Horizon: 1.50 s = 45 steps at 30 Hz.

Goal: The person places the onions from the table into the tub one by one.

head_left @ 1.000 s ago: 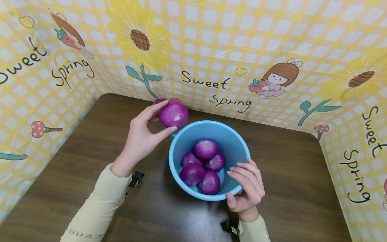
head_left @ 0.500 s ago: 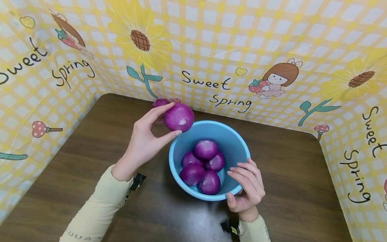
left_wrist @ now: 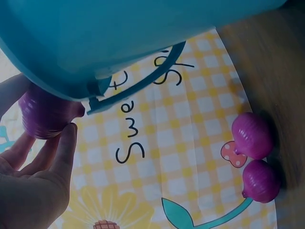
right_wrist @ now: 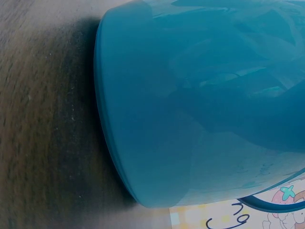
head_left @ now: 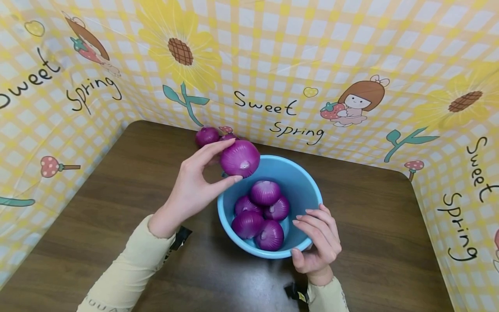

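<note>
My left hand (head_left: 195, 184) pinches a red onion (head_left: 239, 158) between thumb and fingers. In the head view this onion overlaps the back left rim of a light blue bucket (head_left: 302, 186). The left wrist view has the held onion (left_wrist: 50, 112) beside the bucket's rim, partly hidden by it. Inside the bucket lie several more red onions (head_left: 265, 193). At the bucket's right front, my right hand (head_left: 321, 238) holds the rim, thumb outside and fingers reaching over the edge. The right wrist view is filled mostly by the bucket's outer wall (right_wrist: 190, 119); no fingers show there.
Two more red onions (left_wrist: 252, 136) rest near the back edge of the dark wooden table (head_left: 374, 216), one partly hidden in the head view. The bucket's handle (left_wrist: 157, 74) hangs at its outside. A yellow checked cloth (head_left: 265, 52) walls the table's back and sides.
My left hand has carried the onion right and slightly toward me, from beside the bucket to over its rim. The onions at the back show more. My right hand has stayed still.
</note>
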Each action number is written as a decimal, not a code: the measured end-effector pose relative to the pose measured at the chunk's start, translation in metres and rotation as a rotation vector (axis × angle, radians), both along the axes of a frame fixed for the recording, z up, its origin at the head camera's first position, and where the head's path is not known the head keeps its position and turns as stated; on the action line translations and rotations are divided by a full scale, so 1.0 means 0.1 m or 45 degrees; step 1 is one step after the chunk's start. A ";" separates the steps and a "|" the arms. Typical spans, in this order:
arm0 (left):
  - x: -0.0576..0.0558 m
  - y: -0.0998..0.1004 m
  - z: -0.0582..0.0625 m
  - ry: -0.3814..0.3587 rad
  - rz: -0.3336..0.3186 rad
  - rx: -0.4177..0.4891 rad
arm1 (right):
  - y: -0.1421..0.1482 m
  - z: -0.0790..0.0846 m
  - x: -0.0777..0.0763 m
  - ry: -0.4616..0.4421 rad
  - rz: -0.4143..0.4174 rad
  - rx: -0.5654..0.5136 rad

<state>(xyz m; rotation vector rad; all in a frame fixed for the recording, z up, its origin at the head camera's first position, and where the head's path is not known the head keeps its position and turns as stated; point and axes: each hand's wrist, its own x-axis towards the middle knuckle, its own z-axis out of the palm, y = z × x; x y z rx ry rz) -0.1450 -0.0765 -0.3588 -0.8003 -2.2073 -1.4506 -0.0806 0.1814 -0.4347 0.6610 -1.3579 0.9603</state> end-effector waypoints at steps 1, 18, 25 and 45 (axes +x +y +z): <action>0.01 0.01 0.00 0.000 -0.010 -0.001 | 0.00 0.00 0.00 -0.002 0.000 0.001; 0.08 0.11 0.04 -0.026 -0.101 0.001 | 0.00 -0.01 0.00 -0.020 0.006 0.008; 0.10 0.15 0.03 -0.035 -0.120 -0.026 | 0.00 -0.01 0.00 -0.018 0.005 0.005; 0.17 0.25 0.01 -0.059 -0.204 -0.025 | 0.00 0.00 0.01 -0.020 -0.001 0.001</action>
